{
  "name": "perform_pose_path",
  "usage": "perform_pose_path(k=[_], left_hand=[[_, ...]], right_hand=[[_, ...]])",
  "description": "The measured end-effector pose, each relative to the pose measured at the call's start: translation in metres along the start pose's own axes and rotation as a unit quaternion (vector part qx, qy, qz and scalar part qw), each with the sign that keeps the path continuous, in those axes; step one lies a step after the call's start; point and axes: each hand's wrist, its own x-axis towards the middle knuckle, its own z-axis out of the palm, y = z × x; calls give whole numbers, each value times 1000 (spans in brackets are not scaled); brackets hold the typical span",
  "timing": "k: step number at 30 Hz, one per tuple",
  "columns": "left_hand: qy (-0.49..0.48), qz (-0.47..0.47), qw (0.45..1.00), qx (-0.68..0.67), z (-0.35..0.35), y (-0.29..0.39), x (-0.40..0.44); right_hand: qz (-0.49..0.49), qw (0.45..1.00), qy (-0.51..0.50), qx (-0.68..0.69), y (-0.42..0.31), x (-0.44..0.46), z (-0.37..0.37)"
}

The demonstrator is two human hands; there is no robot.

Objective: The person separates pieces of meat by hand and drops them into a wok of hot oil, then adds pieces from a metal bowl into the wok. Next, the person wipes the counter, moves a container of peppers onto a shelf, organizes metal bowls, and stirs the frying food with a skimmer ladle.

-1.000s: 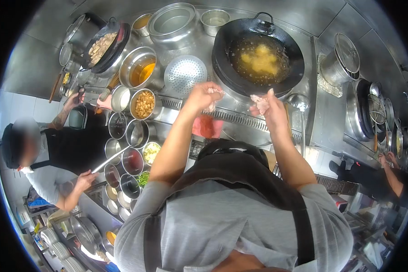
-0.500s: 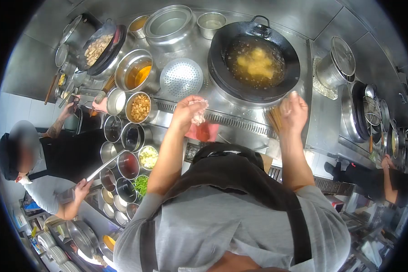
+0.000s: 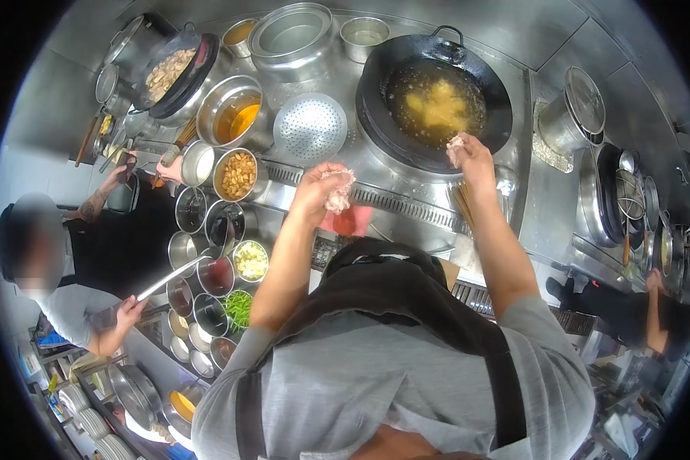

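Note:
In front of me is a black wok of bubbling oil, with golden pieces of frying food clustered in it. My left hand is closed around a lump of pale pink raw meat, short of the wok near the stove's edge. At the wok's near rim, my right hand pinches a smaller piece of the same pale meat between its fingertips. A perforated metal skimmer lies left of the wok, touched by neither hand.
Several metal pots stand to the left, including one of orange oil, one of brown cubes and one of chopped greens. A co-worker holds a long-handled ladle at the left. Bamboo sticks stand below the wok.
My right hand has moved forward and left to the wok's rim, where a piece of meat now shows in its fingers. My left hand stays nearly in place.

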Motion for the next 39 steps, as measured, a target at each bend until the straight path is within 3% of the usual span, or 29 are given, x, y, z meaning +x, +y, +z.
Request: perform_pose_path(k=[2, 3, 5, 9, 11, 12, 14, 16, 18, 20, 21, 23, 27, 30, 32, 34, 36, 38, 39], left_hand=[[2, -9, 1000, 1, -4, 0, -3], [5, -9, 1000, 1, -6, 0, -6], [7, -8, 1000, -1, -9, 1, -9], [31, -13, 999, 8, -11, 4, -15], [36, -3, 999, 1, -14, 4, -17], [37, -3, 999, 1, -15, 5, -20], [39, 11, 999, -21, -13, 11, -25], [23, 19, 998, -52, -17, 15, -26], [7, 27, 996, -83, -16, 18, -27], [-53, 45, 992, -101, -11, 25, -27], [-65, 47, 992, -101, -4, 28, -26], [-92, 49, 991, -80, 16, 33, -24], [-159, 50, 985, -35, 47, 31, -19], [-195, 57, 978, 43, 62, 34, -18], [-216, 26, 971, 100, 68, 35, -20], [-211, 33, 969, 127, 72, 36, -24], [-203, 42, 966, 153, 70, 36, -25], [-145, 122, 966, 175, 63, 34, -20], [-107, 114, 974, 166, 62, 36, -20]], right_hand=[[33, 989, 7, -146, 2, 13, 3], [34, 989, 4, -145, -3, 16, 6], [-43, 913, -15, -405, -14, 23, 10], [-71, 891, -43, -447, -1, 47, 10], [-187, 884, 50, -424, 7, 52, 9], [-187, 885, 49, -424, 1, 50, 8], [-217, 943, 107, -230, -31, 37, 5], [-207, 967, 130, -72, -57, 7, 3], [-137, 985, 104, 7, -107, -55, 9], [-149, 987, 51, 26, -111, -96, 12], [-148, 987, 52, 27, -111, -105, 16], [-138, 988, -69, -21, -105, -120, 29], [-53, 991, -115, 28, -87, -108, 65], [-112, 986, -117, 27, -84, -100, 74], [-188, 967, -159, -62, -80, -96, 75], [-156, 971, -173, -62, -87, -98, 75], [-42, 983, -169, 57, -85, -99, 75], [-12, 977, -179, 119, -69, -89, 73], [21, 966, -184, 181, -69, -87, 74]])
